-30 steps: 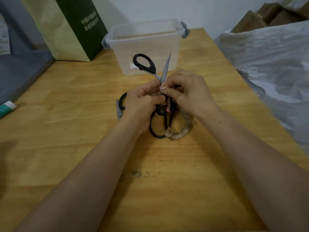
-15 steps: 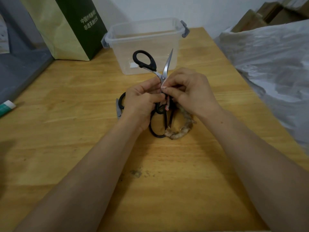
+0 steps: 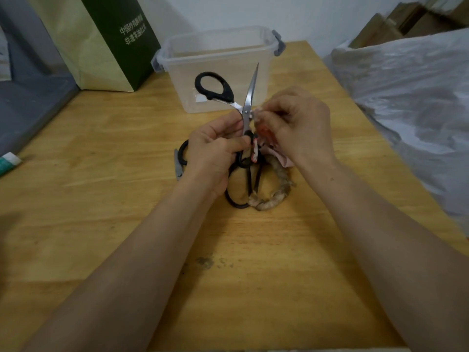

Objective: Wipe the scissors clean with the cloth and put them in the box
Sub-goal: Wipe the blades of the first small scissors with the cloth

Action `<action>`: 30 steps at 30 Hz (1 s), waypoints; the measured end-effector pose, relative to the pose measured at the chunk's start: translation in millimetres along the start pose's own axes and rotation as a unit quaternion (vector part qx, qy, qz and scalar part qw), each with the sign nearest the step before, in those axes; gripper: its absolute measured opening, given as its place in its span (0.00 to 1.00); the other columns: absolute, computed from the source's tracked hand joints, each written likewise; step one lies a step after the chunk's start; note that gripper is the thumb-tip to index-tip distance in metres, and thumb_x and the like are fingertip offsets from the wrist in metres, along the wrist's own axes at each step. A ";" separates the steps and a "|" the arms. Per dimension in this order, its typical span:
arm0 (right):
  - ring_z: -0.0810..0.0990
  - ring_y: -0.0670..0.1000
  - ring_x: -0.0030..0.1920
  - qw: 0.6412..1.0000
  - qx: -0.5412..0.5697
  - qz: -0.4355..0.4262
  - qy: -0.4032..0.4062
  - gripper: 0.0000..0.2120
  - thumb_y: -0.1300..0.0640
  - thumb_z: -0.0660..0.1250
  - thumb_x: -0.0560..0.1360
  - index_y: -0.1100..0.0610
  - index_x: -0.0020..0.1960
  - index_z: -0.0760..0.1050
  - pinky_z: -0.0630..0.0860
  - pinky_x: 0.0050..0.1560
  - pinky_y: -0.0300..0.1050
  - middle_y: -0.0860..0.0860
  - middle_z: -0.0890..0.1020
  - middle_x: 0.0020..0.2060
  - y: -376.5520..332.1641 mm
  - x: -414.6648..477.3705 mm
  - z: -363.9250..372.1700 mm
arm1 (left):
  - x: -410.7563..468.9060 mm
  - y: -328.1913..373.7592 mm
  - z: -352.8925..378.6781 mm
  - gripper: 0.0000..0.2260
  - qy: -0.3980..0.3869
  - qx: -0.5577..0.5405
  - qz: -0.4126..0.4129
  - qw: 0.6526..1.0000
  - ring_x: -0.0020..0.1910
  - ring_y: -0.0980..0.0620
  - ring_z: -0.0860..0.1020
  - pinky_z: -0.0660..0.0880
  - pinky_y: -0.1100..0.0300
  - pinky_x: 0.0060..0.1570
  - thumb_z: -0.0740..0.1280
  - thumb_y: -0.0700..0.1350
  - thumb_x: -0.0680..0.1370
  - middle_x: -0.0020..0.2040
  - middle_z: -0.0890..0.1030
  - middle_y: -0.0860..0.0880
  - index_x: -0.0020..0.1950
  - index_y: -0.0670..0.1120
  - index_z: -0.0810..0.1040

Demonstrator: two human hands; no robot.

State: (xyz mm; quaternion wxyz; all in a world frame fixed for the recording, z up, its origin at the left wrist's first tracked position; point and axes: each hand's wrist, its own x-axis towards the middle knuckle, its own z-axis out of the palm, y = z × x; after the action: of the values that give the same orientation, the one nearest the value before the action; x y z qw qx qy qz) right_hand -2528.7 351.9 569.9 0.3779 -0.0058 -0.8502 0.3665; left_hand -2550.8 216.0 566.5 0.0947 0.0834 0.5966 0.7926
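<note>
My left hand [image 3: 215, 151] grips a pair of black-handled scissors [image 3: 250, 96] spread open, one blade pointing up, one handle loop sticking out to the upper left. My right hand [image 3: 299, 128] pinches a small pink and red cloth [image 3: 264, 128] against the scissors near the pivot. The clear plastic box [image 3: 218, 54] stands open just behind them. More scissors lie on the wooden table [image 3: 101, 148] under my hands: a black pair [image 3: 181, 158] at the left and a large-looped black pair [image 3: 241, 199] below.
A loop wrapped in beige cord [image 3: 276, 196] lies beside the large scissors. A green paper bag [image 3: 106, 39] stands at the back left. A white and green tube [image 3: 9, 162] lies at the left edge. Crumpled white plastic sheeting [image 3: 411, 97] covers the right side.
My right hand has shifted slightly right and opened a gap at the blade, showing the cloth. The held scissors stay upright in my left hand.
</note>
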 end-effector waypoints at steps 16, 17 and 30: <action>0.65 0.56 0.65 0.969 -0.210 0.127 0.005 0.21 0.61 0.63 0.75 0.46 0.66 0.72 0.57 0.62 0.45 0.54 0.69 0.63 16.9 10.5 -31.8 | 6.4 1.6 -4.6 0.18 0.155 -0.013 0.047 0.987 0.50 0.48 0.81 0.80 0.50 0.53 0.65 0.25 0.71 0.45 0.81 0.50 0.50 0.46 0.79; 0.67 0.54 0.64 0.973 -0.201 0.109 0.001 0.18 0.61 0.63 0.73 0.46 0.60 0.76 0.56 0.59 0.44 0.51 0.72 0.61 13.7 10.5 -32.4 | 6.8 1.0 -4.8 0.19 0.157 -0.009 0.048 0.986 0.51 0.48 0.81 0.80 0.50 0.53 0.66 0.25 0.71 0.46 0.81 0.49 0.53 0.45 0.79; 0.68 0.55 0.62 0.968 -0.239 0.075 -0.011 0.10 0.49 0.67 0.74 0.54 0.46 0.81 0.54 0.55 0.43 0.50 0.75 0.58 10.4 9.5 -28.6 | 4.9 -2.4 -3.8 0.11 0.117 0.004 0.068 0.991 0.39 0.52 0.80 0.80 0.61 0.40 0.69 0.31 0.73 0.32 0.81 0.56 0.41 0.48 0.80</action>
State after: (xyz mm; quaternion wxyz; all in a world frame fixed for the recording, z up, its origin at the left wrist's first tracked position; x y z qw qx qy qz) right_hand -2519.8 379.9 582.2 0.3274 -0.1555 -0.9144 0.1805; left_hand -2556.4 214.4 563.2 -0.0305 0.0305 0.5997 0.7990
